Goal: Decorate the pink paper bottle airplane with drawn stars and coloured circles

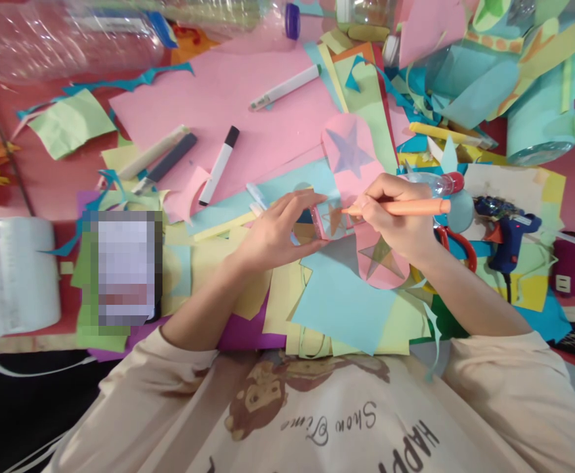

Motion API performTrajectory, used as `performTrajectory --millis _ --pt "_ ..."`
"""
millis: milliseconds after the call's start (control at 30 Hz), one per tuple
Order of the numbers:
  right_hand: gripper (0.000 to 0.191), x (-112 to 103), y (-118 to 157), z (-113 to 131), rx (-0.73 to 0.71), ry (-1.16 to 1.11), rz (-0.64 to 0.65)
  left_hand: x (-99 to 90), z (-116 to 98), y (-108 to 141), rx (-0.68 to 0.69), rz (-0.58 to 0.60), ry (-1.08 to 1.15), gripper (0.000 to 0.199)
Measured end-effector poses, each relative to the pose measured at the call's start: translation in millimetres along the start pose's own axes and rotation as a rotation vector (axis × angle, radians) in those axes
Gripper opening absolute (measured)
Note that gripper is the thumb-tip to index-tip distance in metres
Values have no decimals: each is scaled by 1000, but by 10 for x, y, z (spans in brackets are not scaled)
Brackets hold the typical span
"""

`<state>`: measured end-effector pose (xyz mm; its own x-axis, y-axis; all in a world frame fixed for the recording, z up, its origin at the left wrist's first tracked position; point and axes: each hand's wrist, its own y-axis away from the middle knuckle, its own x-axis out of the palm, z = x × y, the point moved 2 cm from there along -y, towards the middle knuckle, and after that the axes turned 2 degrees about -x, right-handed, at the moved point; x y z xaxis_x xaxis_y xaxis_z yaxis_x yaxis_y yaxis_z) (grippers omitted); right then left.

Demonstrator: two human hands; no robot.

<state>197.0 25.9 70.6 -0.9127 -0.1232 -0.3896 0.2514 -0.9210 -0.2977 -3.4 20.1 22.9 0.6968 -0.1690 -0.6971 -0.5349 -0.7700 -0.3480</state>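
Observation:
My right hand [396, 220] grips an orange marker [418, 207], its tip pointing left. The tip meets an orange star [335, 220] on a small clear piece with pink edging [323, 226]. My left hand [287, 228] curls around the left end of that piece, thumb below and fingers above. Just above my right hand lies a pink rounded paper shape with a purple star [348, 150]. Below it another pink rounded shape carries a dark olive star [381, 257]. Scissors with red handles [457, 246] sit partly hidden behind my right wrist.
A blue glue gun [510, 240] lies at the right. Capped markers [220, 164] rest on pink paper [179, 98]. Large plastic bottles [65, 43] lie along the back. At the left are a phone [125, 269] and a white box-like device [16, 276]. Paper scraps [346, 305] cover the front.

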Motion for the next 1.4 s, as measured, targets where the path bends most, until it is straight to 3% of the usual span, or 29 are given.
performTrajectory --millis 867,1167,1400 --pt "28 -5 9 -16 7 10 11 0 7 4 -9 5 1 58" --pt "31 -8 -5 11 13 27 -48 -13 -12 -4 -32 26 5 57" --pt "29 4 17 20 31 15 5 -3 -3 -8 -29 22 20 58"
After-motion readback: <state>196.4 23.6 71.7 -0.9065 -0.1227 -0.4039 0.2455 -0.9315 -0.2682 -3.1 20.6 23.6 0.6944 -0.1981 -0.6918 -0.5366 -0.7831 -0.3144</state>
